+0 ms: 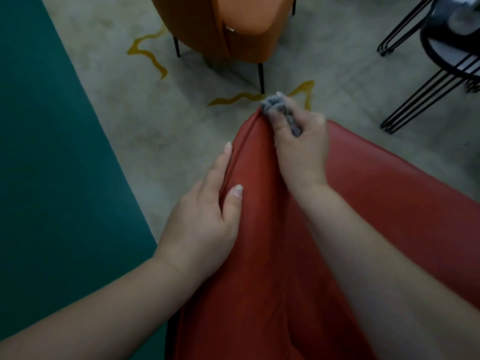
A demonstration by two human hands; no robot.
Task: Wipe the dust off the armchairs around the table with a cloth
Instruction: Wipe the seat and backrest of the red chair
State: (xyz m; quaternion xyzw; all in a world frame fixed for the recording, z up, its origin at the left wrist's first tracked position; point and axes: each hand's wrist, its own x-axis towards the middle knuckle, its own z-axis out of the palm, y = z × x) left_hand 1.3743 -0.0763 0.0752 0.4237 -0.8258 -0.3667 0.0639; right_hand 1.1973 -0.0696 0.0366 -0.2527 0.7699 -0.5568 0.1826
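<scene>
A red leather armchair (262, 229) fills the lower middle of the head view, seen from above along its curved edge. My left hand (205, 216) grips that edge, thumb on top and fingers over the outer side. My right hand (301, 149) is further along the same edge, closed on a bunched grey cloth (276, 102) that it presses onto the far tip of the red leather. An orange armchair (223, 24) on thin black legs stands at the top centre.
The grey carpet (166, 120) carries yellow wavy lines. A teal area (52, 165) covers the left side. Black wire-legged furniture (446, 71) stands at the top right. An orange chair leg (261, 76) comes down close beyond the cloth.
</scene>
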